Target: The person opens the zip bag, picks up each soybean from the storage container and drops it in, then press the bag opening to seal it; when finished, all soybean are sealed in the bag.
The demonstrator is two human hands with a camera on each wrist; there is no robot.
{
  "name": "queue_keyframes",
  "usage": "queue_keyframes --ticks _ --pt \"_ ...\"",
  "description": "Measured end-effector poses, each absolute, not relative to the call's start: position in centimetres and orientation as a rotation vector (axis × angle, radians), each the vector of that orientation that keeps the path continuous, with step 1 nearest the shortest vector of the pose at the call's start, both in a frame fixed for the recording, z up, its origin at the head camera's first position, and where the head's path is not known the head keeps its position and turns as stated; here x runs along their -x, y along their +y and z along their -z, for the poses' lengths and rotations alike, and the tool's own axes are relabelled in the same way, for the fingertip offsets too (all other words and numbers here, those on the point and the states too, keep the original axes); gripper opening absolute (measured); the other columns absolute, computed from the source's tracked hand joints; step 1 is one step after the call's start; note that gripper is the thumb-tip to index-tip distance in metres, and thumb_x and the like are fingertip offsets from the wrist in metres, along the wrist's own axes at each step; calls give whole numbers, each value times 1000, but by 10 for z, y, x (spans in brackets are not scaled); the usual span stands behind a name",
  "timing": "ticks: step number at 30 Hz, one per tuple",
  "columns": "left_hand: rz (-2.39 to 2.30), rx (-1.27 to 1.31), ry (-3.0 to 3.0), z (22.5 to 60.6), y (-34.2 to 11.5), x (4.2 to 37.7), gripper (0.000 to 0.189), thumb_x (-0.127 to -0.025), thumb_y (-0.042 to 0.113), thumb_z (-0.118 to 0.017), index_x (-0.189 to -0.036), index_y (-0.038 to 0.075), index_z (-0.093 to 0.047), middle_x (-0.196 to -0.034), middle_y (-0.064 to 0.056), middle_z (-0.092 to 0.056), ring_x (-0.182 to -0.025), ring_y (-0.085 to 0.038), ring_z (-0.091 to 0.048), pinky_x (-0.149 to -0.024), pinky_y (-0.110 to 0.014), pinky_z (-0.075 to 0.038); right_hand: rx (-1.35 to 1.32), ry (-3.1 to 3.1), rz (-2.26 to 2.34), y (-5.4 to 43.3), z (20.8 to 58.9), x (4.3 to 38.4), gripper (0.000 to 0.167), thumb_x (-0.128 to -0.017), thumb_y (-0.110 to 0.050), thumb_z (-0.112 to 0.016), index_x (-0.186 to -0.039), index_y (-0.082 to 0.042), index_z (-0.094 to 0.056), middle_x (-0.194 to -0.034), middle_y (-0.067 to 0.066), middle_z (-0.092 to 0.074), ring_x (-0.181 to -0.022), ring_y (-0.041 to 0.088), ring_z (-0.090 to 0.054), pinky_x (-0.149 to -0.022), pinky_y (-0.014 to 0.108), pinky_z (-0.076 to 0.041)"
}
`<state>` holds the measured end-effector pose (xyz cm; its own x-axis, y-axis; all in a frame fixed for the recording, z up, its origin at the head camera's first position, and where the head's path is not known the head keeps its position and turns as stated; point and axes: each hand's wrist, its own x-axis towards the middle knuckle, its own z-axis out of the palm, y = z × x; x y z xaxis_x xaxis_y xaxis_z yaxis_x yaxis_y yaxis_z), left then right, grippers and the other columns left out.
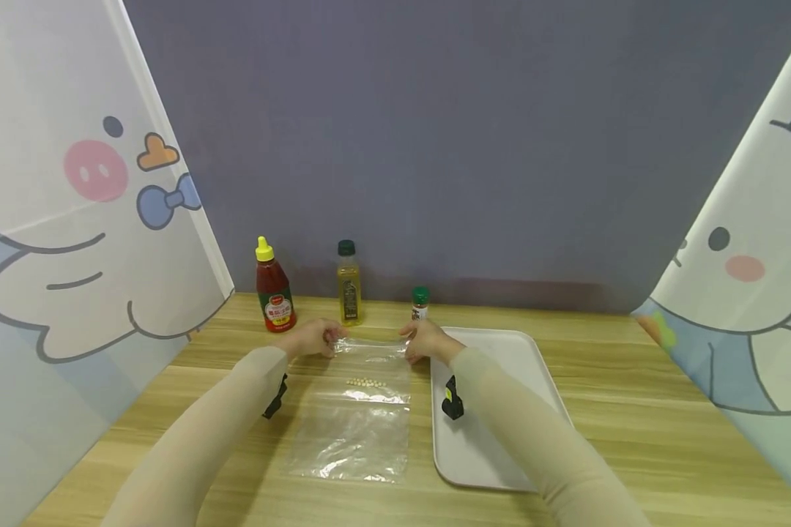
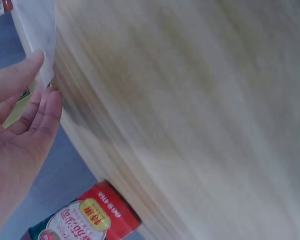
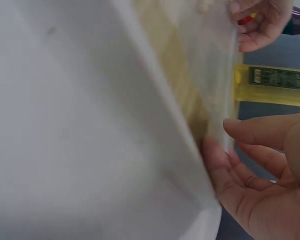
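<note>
A clear plastic bag [image 1: 356, 432] lies flat on the table, with a cluster of small pale round pieces [image 1: 366, 383] showing in its upper part. At the bag's far left corner, my left hand [image 1: 318, 338] holds the edge between thumb and fingers. My right hand [image 1: 427, 341] holds the far right corner, beside the white tray [image 1: 494, 468]. In the left wrist view the bag's corner [image 2: 47, 65] runs between thumb and fingertips. The right wrist view has the bag's edge [image 3: 228, 100] passing between the right thumb and fingers.
Behind the left hand stand a red sauce bottle [image 1: 275, 293] with a yellow cap and an oil bottle [image 1: 349, 289]. A green-capped jar [image 1: 420, 298] is just behind the right hand. A grey panel [image 1: 395, 146] closes the table's back.
</note>
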<state>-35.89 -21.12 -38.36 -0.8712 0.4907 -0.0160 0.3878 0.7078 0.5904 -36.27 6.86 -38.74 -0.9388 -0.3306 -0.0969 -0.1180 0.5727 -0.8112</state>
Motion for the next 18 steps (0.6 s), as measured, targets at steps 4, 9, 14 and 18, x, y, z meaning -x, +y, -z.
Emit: queue_keyframes --ticks 4,9,14,18 --pt "-871 -692 2736 371 -217 358 49 -81 1 -72 -125 -10 -53 -118 -29 -58 -111 -42 -55 -99 -49 -48 482 2673 1192 79 371 364 49 -75 11 -63 -124 6 -60 -109 23 -65 -79 18 -62 -65 25 -57" --pt "-774 -663 2824 352 -221 357 55 -90 9 -65 -138 -8 -44 -136 -30 -51 -125 -45 -48 -107 -56 -41 550 2733 1144 106 343 362 45 -81 3 -63 -126 6 -59 -115 27 -65 -99 29 -64 -74 28 -57" --pt "-680 -640 2984 336 -220 346 63 -94 16 -62 -147 -3 -33 -148 -27 -38 -136 -46 -36 -112 -60 -34 613 2828 1075 136 321 349 39 -89 -10 -63 -127 1 -60 -118 22 -65 -105 32 -63 -85 39 -56" --pt "-607 -724 3086 326 -212 333 72 -93 18 -65 -151 0 -27 -157 -22 -25 -146 -42 -18 -116 -61 -25 697 2892 1040 161 311 335 40 -92 -17 -63 -128 -1 -60 -118 19 -66 -106 32 -62 -89 45 -54"
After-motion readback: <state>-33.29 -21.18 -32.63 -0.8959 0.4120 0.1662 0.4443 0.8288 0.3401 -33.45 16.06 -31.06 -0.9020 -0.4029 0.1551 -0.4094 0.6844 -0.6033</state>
